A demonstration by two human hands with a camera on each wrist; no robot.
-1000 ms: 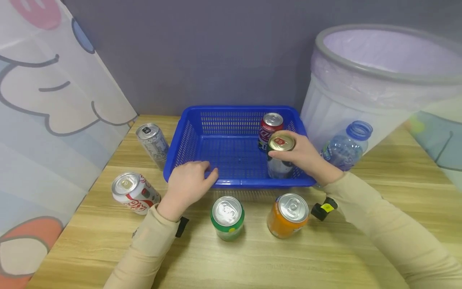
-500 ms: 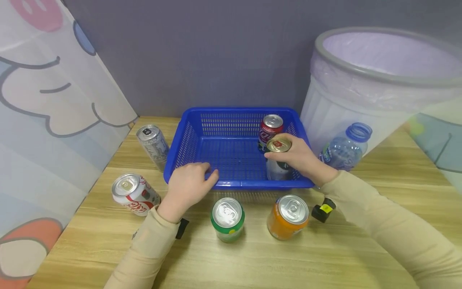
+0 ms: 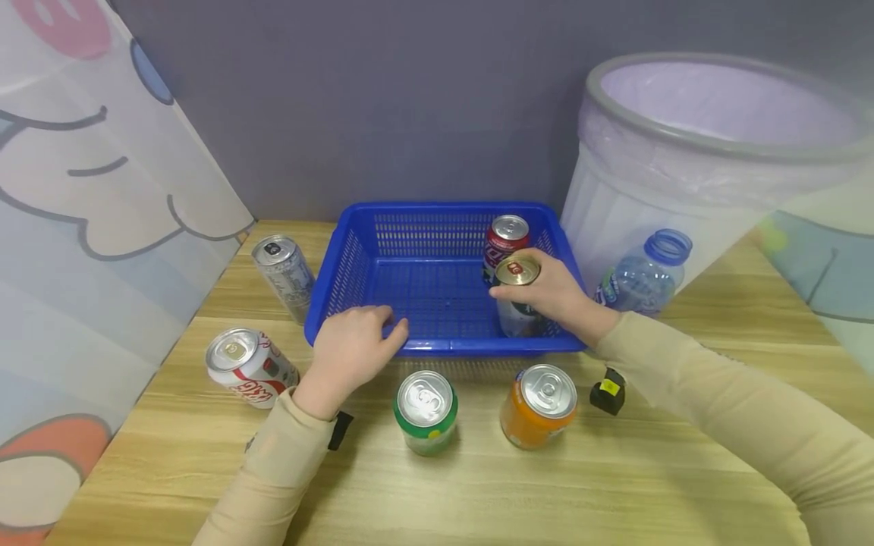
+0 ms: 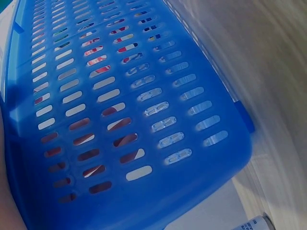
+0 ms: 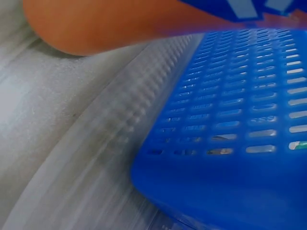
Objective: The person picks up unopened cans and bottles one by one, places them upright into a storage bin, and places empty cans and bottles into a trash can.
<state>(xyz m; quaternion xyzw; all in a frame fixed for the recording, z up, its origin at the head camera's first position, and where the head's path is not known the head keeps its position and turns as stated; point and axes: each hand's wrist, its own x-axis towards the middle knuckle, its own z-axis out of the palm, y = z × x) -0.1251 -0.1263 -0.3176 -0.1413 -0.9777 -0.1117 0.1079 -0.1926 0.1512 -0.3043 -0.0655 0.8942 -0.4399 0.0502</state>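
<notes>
In the head view, my right hand (image 3: 556, 292) grips a can with a gold top (image 3: 517, 271) around its upper end, the thumb at its front. That can stands in the front right of the blue plastic basket (image 3: 426, 347). Behind it, a red and purple can (image 3: 507, 243) stands upright. My left hand (image 3: 355, 345) lies over the basket's front left rim, fingers bent over it and their tips hidden. In front of the basket are a green can (image 3: 425, 428) and an orange can (image 3: 532, 421). The wrist views mostly show the basket's slotted wall (image 4: 144, 96).
To the left stand a silver can (image 3: 290, 277) and a white and red can (image 3: 254, 371). A clear plastic bottle (image 3: 645, 277) stands right of the basket, before a large lined bin (image 3: 614, 182). A grey wall rises behind the wooden table (image 3: 471, 500).
The right hand and its gold-topped can have shifted slightly left within the basket. The left hand keeps its place on the rim. The head view has moved a little.
</notes>
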